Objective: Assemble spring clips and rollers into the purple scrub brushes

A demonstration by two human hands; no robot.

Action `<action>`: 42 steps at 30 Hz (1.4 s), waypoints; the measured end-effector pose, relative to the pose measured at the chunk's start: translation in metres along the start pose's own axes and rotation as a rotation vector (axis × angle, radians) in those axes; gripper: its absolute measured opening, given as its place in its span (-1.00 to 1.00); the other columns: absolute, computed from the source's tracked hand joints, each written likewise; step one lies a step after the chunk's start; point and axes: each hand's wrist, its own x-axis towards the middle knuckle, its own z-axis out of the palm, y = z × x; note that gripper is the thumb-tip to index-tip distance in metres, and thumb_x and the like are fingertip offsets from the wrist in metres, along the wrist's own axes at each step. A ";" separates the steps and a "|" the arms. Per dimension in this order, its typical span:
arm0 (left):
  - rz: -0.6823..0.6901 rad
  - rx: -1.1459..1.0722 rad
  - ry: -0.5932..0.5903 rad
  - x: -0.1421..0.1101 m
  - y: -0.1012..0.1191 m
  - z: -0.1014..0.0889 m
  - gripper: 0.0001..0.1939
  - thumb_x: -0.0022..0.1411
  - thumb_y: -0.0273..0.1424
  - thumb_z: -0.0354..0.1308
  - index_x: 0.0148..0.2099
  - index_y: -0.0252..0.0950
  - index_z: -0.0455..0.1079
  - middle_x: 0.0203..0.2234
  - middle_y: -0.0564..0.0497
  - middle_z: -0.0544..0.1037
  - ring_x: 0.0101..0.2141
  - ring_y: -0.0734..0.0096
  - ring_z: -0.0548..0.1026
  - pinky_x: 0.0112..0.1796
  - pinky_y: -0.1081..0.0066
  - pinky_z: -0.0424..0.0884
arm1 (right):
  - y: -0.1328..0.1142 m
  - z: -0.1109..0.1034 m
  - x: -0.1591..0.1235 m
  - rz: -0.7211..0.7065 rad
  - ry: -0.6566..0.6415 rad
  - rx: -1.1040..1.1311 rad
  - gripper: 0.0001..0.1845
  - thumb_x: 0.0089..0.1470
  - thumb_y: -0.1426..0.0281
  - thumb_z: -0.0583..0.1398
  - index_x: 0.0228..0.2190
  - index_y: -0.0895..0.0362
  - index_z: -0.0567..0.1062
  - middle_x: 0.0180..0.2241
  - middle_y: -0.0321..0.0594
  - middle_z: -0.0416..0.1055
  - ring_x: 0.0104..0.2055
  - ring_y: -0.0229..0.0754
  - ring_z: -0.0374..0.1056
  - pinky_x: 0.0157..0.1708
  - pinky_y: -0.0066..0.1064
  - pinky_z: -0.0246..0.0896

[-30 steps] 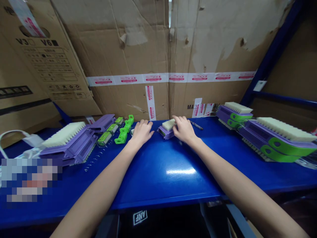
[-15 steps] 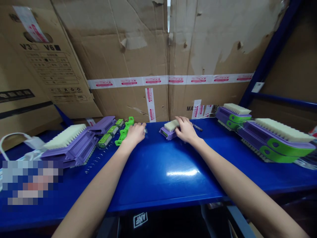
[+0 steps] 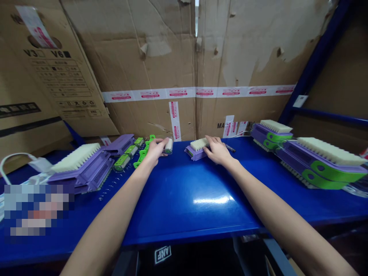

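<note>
My left hand (image 3: 156, 150) is closed around a small see-through box with a whitish face and a green edge (image 3: 169, 146), just above the blue table. Similar green-and-clear boxes (image 3: 122, 162) lie in a row to its left. Bright green scalloped parts (image 3: 140, 159) lie partly behind that hand and wrist. My right hand (image 3: 217, 150) grips the right end of a small purple brush (image 3: 195, 153), which lies on the table with its cream bristles up. Its fingers cover that end of the brush. Beyond this hand lies a slim dark tool (image 3: 230, 147), partly hidden.
Purple brush pieces with cream bristles (image 3: 76, 158) are stacked at left. More purple brushes with green ends (image 3: 324, 165) stand at right. Small springs (image 3: 110, 186) line the blue table (image 3: 184, 207). Cardboard (image 3: 149, 69) walls the back; a white cable (image 3: 17, 155) lies far left.
My left hand has moved left and picked up the small see-through box, turning it into view. The right hand has stayed at the brush, shifting only slightly.
</note>
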 end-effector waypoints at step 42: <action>-0.215 -0.434 -0.196 0.000 0.007 -0.001 -0.81 0.26 -0.28 0.00 -0.29 -0.31 0.28 -0.61 0.01 0.44 -0.69 0.49 0.36 -0.68 0.56 0.16 | 0.000 0.001 -0.001 -0.018 0.002 -0.006 -0.42 0.16 0.29 -0.01 0.17 0.24 0.16 0.16 0.02 0.22 0.20 0.07 0.05 0.07 -0.05 0.13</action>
